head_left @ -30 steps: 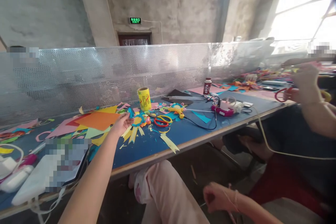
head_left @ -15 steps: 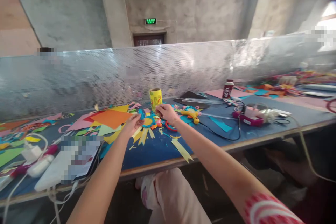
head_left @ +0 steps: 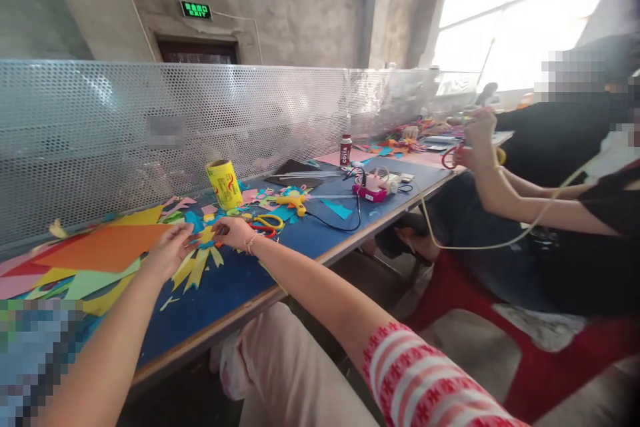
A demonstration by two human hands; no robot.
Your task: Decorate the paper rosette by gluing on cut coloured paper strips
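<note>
A paper flower (head_left: 206, 235) with a yellow centre, blue rim and yellow paper tails (head_left: 197, 271) lies between my hands. At its left, my left hand (head_left: 170, 252) is closed in a pinch on a blue paper piece (head_left: 193, 219). My right hand (head_left: 235, 233) reaches the flower's right edge with fingers pinched; what they hold, if anything, is hidden. Just beyond that hand are scissors (head_left: 269, 221) with yellow and red handles. A yellow glue gun (head_left: 291, 203) rests farther right. Behind the flower stands a yellow printed roll (head_left: 225, 185).
Coloured paper sheets (head_left: 107, 248) cover the table's left side. A dark red bottle (head_left: 345, 150) and a magenta box with cables (head_left: 370, 192) are to the right. A perforated metal screen (head_left: 280, 120) borders the back. At right, a seated co-worker's hand holds red-handled scissors (head_left: 451, 157).
The view has swung right, bringing the co-worker into sight. My right hand has come down from beside the yellow roll to the flower's edge. My left hand stays by the flower.
</note>
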